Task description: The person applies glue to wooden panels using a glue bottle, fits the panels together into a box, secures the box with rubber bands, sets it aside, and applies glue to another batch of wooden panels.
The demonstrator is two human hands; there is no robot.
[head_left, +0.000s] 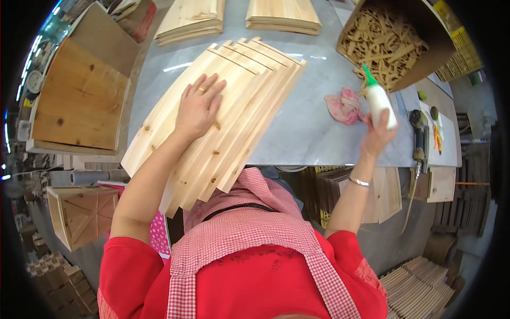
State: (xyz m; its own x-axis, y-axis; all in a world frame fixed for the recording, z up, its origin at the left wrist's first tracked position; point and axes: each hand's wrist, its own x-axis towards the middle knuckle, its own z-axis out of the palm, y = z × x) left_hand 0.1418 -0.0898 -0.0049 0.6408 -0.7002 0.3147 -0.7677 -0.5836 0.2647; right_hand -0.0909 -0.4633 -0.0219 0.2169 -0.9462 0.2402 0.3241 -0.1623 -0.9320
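Several pale wooden boards lie fanned out in an overlapping stack, with grooves across their far ends. Their near ends jut over the table's front edge. My left hand rests on top of them, fingers spread and nothing held. Over the right part of the table, my right hand grips the lower end of a white squeeze bottle. Its green nozzle points away from me, leaning slightly left. A crumpled pink cloth lies on the table just left of the bottle.
Two board stacks stand at the far edge of the grey table. At far right, an open cardboard box holds tan strips. A black-handled tool with a hose lies at right. A wooden box stands left.
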